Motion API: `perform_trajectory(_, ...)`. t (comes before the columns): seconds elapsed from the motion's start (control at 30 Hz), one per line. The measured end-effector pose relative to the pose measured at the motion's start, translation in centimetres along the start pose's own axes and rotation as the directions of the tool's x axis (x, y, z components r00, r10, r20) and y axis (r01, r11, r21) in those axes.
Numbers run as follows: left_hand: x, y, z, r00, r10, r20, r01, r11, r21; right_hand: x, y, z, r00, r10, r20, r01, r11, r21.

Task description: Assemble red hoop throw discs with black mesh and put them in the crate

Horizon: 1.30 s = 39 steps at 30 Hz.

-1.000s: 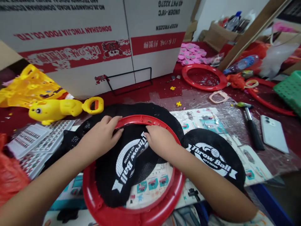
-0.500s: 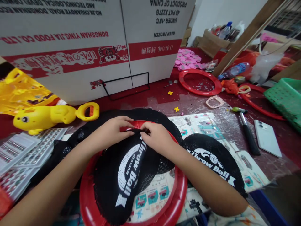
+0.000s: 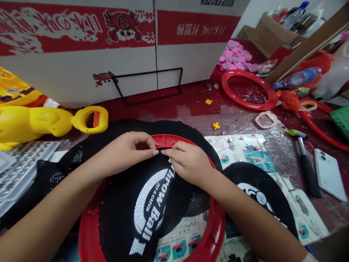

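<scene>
A black mesh net [image 3: 120, 211] with white "Throw Ball" lettering lies partly folded over a red plastic ring [image 3: 218, 222]. At the ring's far edge, my left hand [image 3: 136, 149] pinches the net's edge between thumb and fingers. Close beside it, my right hand [image 3: 188, 160] has its fingertips closed on the same edge, just right of the left thumb. The ring's near right part shows bare, with printed sheet visible through it. Another black net [image 3: 261, 193] with white print lies to the right, partly under my right forearm. More black mesh [image 3: 131, 127] spreads behind the ring.
A large white and red carton [image 3: 89, 62] stands at the back. On the left are a yellow plastic toy [image 3: 49, 120] and trays of small round parts [image 3: 20, 174]. To the right lie a hammer [image 3: 307, 163], a phone [image 3: 329, 174] and another red ring [image 3: 229, 91].
The view has tilted down and moved closer. Both hands stay at the ring's far edge; the right fingers have straightened a little toward the left thumb.
</scene>
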<state>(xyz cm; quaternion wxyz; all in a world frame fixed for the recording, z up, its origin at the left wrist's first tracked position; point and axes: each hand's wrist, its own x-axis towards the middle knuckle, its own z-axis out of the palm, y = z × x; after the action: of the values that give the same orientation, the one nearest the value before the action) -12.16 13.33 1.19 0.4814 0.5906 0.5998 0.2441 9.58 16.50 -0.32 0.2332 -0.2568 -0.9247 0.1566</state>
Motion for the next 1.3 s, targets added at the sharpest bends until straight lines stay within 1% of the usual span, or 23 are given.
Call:
perform_trajectory(0.07,0.1,0.0,0.0,1.000,-0.011,-0.013,0.012,1.000,0.022,0.2,-0.1,0.0,1.000,0.020,0.019,-0.020,1.000,-0.007)
perform_trajectory(0.13,0.1,0.0,0.2,0.998,-0.017,-0.066,0.021,0.998,0.061,0.3,-0.2,-0.1,0.999,0.035,0.035,-0.035,0.999,-0.018)
perform_trajectory(0.27,0.2,0.2,0.6,0.982,0.048,-0.184,-0.017,0.986,0.166,0.4,-0.3,0.0,0.998,0.043,0.050,-0.039,0.996,-0.078)
perform_trajectory(0.47,0.3,0.5,1.0,0.963,0.119,-0.242,-0.048,0.958,0.282,0.5,-0.5,0.2,0.999,0.019,0.046,-0.010,0.984,-0.181)
perform_trajectory(0.6,0.3,0.5,1.2,0.948,0.170,-0.271,-0.062,0.929,0.365,0.5,-0.8,0.3,0.997,0.046,0.069,-0.027,0.967,-0.252)
perform_trajectory(0.83,0.2,0.1,1.5,0.914,0.254,-0.316,-0.081,0.878,0.472,0.7,-1.2,0.3,0.976,0.125,0.178,-0.055,0.934,-0.352)
perform_trajectory(0.97,0.2,0.0,1.7,0.900,0.292,-0.323,-0.081,0.841,0.534,0.8,-1.6,0.3,0.972,0.152,0.180,-0.066,0.910,-0.409)
perform_trajectory(1.07,0.2,0.0,1.7,0.882,0.313,-0.353,-0.075,0.831,0.551,0.8,-2.0,0.1,0.967,0.180,0.178,-0.080,0.886,-0.457)
perform_trajectory(1.2,0.4,-0.2,1.6,0.886,0.292,-0.360,-0.048,0.831,0.555,1.0,-2.4,-0.4,0.950,0.211,0.229,-0.076,0.870,-0.488)
perform_trajectory(1.3,0.6,-0.4,1.5,0.898,0.280,-0.339,-0.060,0.841,0.537,1.1,-2.3,-0.7,0.948,0.222,0.230,-0.086,0.870,-0.486)
